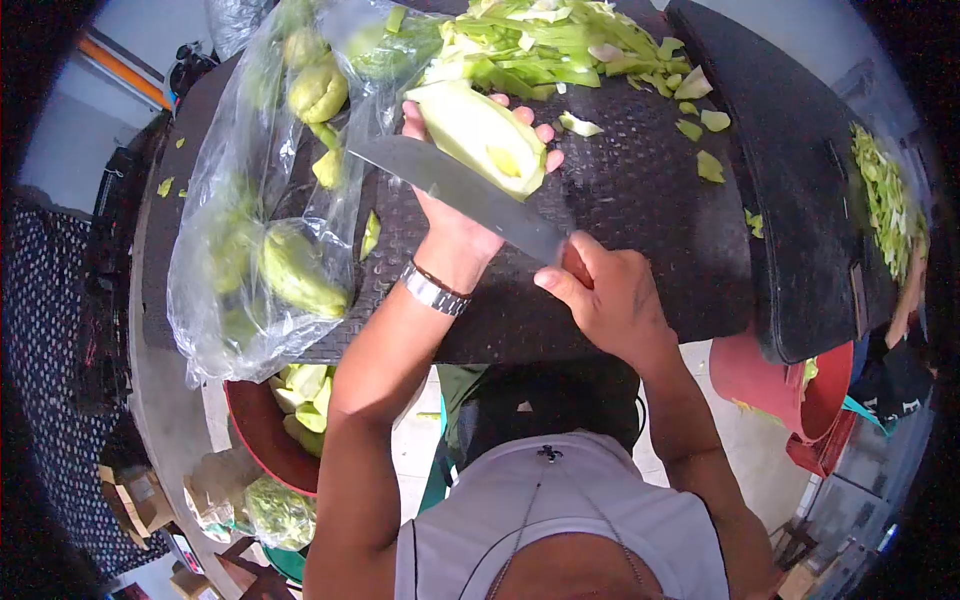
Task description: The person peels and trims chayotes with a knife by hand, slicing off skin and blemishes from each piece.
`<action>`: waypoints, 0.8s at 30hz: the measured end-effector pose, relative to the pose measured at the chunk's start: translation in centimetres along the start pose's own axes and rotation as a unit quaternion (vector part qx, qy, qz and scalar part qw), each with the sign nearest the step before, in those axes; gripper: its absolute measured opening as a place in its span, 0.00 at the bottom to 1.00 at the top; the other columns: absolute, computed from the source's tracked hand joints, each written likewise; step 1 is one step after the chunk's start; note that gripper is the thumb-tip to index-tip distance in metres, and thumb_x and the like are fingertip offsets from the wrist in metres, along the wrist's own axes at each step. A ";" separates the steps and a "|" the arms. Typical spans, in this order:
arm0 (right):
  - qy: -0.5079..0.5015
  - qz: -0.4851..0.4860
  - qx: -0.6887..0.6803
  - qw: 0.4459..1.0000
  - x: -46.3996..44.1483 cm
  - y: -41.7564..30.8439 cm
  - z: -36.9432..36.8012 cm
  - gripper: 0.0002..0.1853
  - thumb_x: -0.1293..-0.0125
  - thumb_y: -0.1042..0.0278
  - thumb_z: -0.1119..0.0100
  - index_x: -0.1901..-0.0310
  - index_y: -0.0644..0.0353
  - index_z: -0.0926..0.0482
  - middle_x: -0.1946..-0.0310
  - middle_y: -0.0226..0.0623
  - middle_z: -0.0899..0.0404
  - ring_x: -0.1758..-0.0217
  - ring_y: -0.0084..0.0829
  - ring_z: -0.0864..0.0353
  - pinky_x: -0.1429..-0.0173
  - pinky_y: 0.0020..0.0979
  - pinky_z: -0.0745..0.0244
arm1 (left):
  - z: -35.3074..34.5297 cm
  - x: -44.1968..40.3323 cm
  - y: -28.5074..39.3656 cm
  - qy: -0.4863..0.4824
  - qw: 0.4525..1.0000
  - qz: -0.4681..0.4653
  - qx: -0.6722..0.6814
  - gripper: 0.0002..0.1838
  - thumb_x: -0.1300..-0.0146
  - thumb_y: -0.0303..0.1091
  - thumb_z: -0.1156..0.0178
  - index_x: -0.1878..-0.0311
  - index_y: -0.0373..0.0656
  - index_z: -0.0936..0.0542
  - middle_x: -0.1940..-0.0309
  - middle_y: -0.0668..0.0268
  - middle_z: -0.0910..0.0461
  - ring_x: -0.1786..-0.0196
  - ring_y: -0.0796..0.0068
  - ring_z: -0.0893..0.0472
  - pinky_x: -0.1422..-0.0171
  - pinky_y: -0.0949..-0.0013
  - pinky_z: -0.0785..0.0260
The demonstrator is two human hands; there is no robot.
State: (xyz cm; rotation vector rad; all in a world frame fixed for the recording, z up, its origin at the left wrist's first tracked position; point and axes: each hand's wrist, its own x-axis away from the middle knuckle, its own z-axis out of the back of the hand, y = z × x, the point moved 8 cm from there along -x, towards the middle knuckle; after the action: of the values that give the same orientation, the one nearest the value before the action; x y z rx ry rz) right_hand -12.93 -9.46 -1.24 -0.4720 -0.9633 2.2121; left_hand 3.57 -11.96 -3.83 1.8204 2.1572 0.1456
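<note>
My left hand (452, 218) is closed around a peeled, pale green chayote half (470, 130), its cut face turned up and a seed hollow showing near the lower end. In my right hand (612, 295) is the handle of a large knife (465, 195), mostly hidden by my fingers. The broad blade points up and left, crossing above my left palm just below the chayote half. From this view I cannot tell whether the blade touches it. Beyond the left hand lies a heap of sliced chayote (560, 40).
A clear plastic bag (215, 260) with whole chayotes lies on the left of the dark woven tabletop (640, 190). Peel scraps (710, 165) are scattered at right, near a black panel (800, 180). Below are a red basin (250, 430) with chayote pieces and a red bucket (740, 385).
</note>
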 end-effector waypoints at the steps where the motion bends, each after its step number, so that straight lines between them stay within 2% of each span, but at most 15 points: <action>1: -0.001 -0.001 0.004 1.000 0.1 0.1 -0.1 0.24 0.33 0.45 0.31 0.64 0.62 0.24 0.76 0.46 0.18 0.71 0.50 0.13 0.65 0.47 0.21 | -0.2 0.0 0.0 -0.005 1.000 0.000 0.004 0.45 0.32 0.75 0.53 0.37 0.38 0.25 0.45 0.49 0.18 0.41 0.43 0.20 0.32 0.36 0.29; 4: -0.005 -0.002 0.016 1.000 0.2 0.1 -0.3 0.23 0.29 0.47 0.35 0.65 0.63 0.24 0.77 0.47 0.17 0.71 0.53 0.14 0.65 0.48 0.21 | -0.2 0.0 -0.1 -0.005 1.000 -0.002 0.011 0.43 0.30 0.73 0.55 0.36 0.38 0.26 0.45 0.50 0.18 0.41 0.44 0.20 0.32 0.37 0.29; 11: 0.025 0.009 0.037 0.999 -0.1 0.1 -0.5 0.23 0.28 0.46 0.37 0.67 0.62 0.23 0.77 0.47 0.18 0.71 0.53 0.14 0.65 0.49 0.22 | 0.7 0.0 -0.2 -0.010 0.999 -0.028 -0.018 0.39 0.29 0.66 0.57 0.36 0.37 0.26 0.45 0.50 0.20 0.42 0.44 0.20 0.31 0.39 0.29; 19: 0.046 -0.025 0.058 0.997 -0.9 1.1 -1.2 0.23 0.28 0.44 0.37 0.66 0.60 0.23 0.76 0.47 0.17 0.71 0.54 0.14 0.65 0.51 0.22 | 0.5 0.8 -1.3 0.094 0.993 -0.055 -0.041 0.33 0.26 0.58 0.59 0.40 0.36 0.25 0.48 0.49 0.19 0.45 0.44 0.19 0.35 0.44 0.26; 22: 0.096 -0.009 0.011 0.995 -1.9 0.2 -0.6 0.24 0.28 0.42 0.38 0.65 0.60 0.23 0.76 0.47 0.17 0.71 0.55 0.14 0.65 0.52 0.22 | -0.1 1.3 -3.3 0.105 0.993 -0.045 -0.039 0.30 0.26 0.55 0.59 0.41 0.36 0.25 0.49 0.49 0.19 0.47 0.45 0.19 0.37 0.45 0.25; 23: 0.093 -0.011 0.013 0.996 -2.0 0.3 -0.6 0.25 0.28 0.42 0.39 0.65 0.60 0.22 0.76 0.48 0.17 0.70 0.55 0.14 0.65 0.52 0.22 | 0.2 1.4 -3.2 0.148 0.986 -0.056 -0.053 0.32 0.25 0.58 0.59 0.40 0.36 0.26 0.48 0.49 0.20 0.48 0.45 0.18 0.38 0.46 0.25; 24: 0.089 -0.011 0.016 0.996 -2.1 0.4 -0.6 0.25 0.28 0.42 0.39 0.65 0.61 0.22 0.76 0.48 0.17 0.69 0.56 0.14 0.65 0.52 0.22 | 0.1 1.5 -3.1 0.148 0.985 -0.062 -0.059 0.33 0.25 0.59 0.59 0.40 0.35 0.26 0.48 0.49 0.20 0.48 0.45 0.18 0.38 0.46 0.24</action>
State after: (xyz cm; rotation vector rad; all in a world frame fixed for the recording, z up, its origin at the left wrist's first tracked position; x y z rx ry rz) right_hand -11.28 -10.80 -1.80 -0.6308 -0.8338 2.1218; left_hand 0.43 -11.05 -5.08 1.6811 2.3945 0.5347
